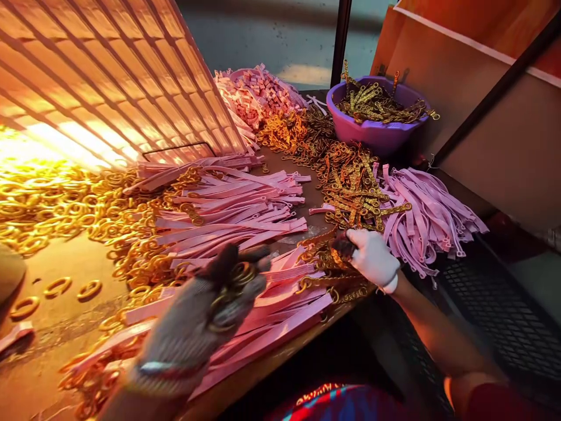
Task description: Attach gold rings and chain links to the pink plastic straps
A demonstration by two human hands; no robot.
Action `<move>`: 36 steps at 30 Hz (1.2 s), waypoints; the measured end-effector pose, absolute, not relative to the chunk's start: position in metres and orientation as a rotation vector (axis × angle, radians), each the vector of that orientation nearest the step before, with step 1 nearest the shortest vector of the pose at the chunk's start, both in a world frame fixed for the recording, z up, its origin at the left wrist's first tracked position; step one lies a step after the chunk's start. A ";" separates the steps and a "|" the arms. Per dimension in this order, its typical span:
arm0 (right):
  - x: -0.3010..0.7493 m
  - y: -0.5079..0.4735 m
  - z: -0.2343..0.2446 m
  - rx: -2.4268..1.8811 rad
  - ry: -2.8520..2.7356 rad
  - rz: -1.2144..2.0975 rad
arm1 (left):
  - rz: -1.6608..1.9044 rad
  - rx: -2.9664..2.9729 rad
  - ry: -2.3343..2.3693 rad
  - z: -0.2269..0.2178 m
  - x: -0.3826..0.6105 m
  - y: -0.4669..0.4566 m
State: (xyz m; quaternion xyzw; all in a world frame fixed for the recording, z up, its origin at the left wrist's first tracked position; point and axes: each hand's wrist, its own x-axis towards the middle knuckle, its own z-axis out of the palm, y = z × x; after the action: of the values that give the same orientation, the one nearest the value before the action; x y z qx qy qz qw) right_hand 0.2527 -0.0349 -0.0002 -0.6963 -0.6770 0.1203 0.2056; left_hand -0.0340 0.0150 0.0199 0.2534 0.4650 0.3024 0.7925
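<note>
Left hand (205,316), grey glove, blurred, pinches gold rings (239,278) over pink straps (228,216). Right hand (372,257), white glove, rests on gold chain pieces (350,181). Purple bowl (377,131) of gold clasps far right. Loose rings (52,199) left on the table (56,327).

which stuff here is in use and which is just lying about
In use: left hand, gripping gold metal rings; right hand, on gold chain pieces; flat pink straps beneath.
Lying about: purple plastic bowl of gold clasps; heap of small pink tabs; scattered gold rings.
</note>
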 end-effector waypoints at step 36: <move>0.172 -0.010 0.025 -1.284 -1.989 0.757 | 0.713 1.057 0.857 0.002 -0.008 0.000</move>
State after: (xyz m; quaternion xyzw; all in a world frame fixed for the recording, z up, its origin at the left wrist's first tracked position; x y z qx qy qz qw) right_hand 0.1723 -0.0097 0.0247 -0.4892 -0.7575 0.2882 0.3223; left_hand -0.0076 0.0004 0.0024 0.4779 0.3877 0.3223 0.7193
